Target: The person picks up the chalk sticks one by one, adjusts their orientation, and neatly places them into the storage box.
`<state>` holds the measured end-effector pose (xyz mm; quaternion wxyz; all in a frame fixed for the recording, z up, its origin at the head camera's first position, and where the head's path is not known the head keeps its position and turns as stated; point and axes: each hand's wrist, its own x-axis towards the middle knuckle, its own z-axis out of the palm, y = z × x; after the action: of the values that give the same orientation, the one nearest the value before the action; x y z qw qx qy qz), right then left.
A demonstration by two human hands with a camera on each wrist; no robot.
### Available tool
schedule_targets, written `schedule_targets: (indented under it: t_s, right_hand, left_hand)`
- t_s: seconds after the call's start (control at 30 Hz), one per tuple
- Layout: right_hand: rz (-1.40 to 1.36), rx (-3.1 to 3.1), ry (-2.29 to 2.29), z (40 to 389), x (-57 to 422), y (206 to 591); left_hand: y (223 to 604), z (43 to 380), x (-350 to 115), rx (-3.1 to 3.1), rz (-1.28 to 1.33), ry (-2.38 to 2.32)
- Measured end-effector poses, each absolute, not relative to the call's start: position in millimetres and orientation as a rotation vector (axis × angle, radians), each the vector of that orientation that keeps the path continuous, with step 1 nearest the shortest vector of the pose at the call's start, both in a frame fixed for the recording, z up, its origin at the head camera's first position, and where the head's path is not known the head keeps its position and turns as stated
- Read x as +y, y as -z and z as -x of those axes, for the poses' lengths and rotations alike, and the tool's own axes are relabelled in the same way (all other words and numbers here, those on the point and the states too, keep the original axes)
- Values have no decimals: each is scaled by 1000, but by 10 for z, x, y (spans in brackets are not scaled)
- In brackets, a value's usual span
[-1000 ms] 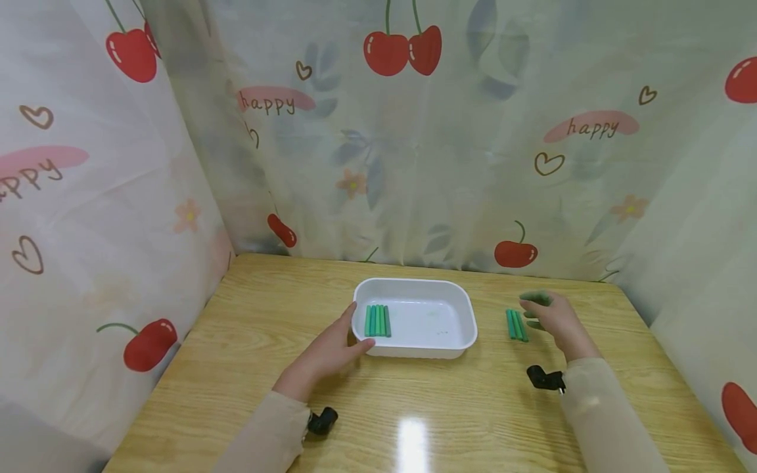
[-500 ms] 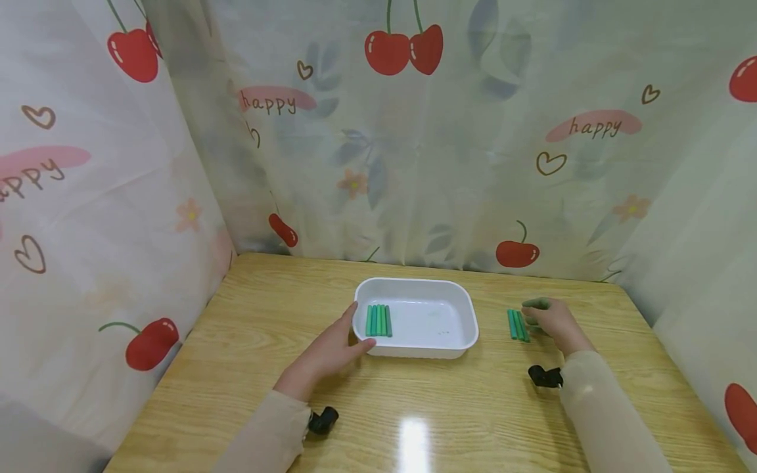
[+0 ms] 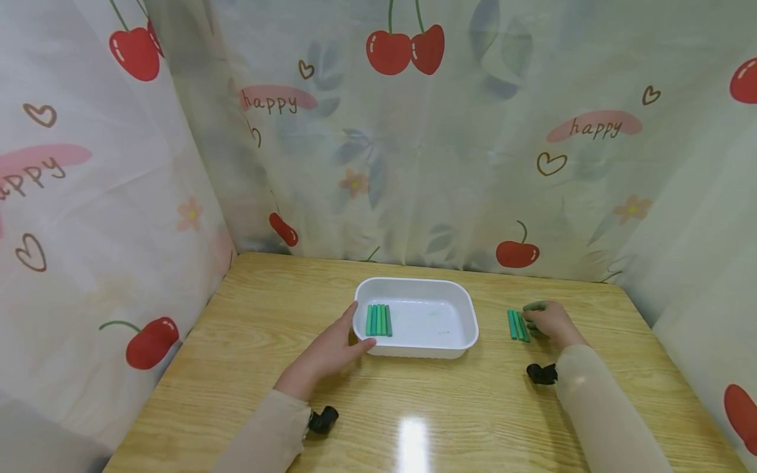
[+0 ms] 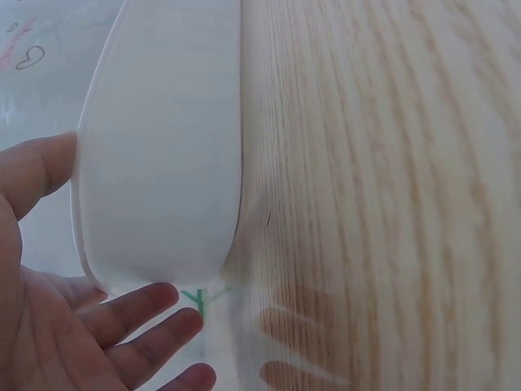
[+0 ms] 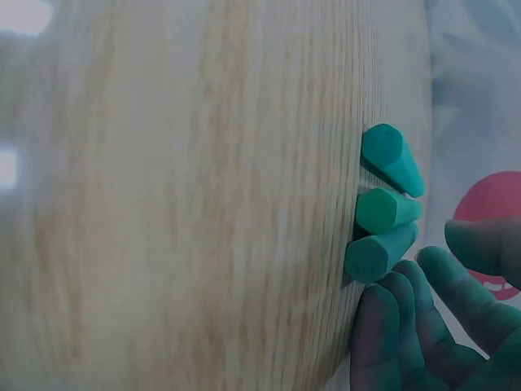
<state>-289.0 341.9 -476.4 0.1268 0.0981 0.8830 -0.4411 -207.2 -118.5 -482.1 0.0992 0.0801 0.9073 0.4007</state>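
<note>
A white plastic tray (image 3: 437, 284) stands on the table, with several green and teal sticks (image 3: 378, 320) lying side by side at its left end. My left hand (image 3: 325, 351) holds the tray's near left corner, thumb on the front rim and forefinger at the left end. Right of the tray lie three short green sticks (image 3: 518, 326) with faceted ends; their material I cannot tell. My right hand (image 3: 550, 322) is beside them. In the right wrist view its fingertips (image 5: 378, 314) touch or nearly touch the darkest stick (image 5: 370, 259), the thumb raised apart from it.
The wooden table (image 3: 272, 282) ends at a curtain (image 3: 414, 164) printed with cherries and hearts, which also hangs at both sides. A black wrist camera (image 3: 322, 420) juts from the left sleeve and another black camera (image 3: 541, 374) from the right.
My right hand has come down and slightly nearer to the three sticks, its fingers lowering to the rightmost one. The left hand and the tray stay put.
</note>
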Motion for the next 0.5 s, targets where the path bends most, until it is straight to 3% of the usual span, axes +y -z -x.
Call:
schedule_targets:
  t_s: [0.5]
  right_hand:
    - [-230, 2660, 1050, 2962, 3380, 4765]
  left_hand:
    - [4814, 2078, -1176, 2676, -224, -1175]
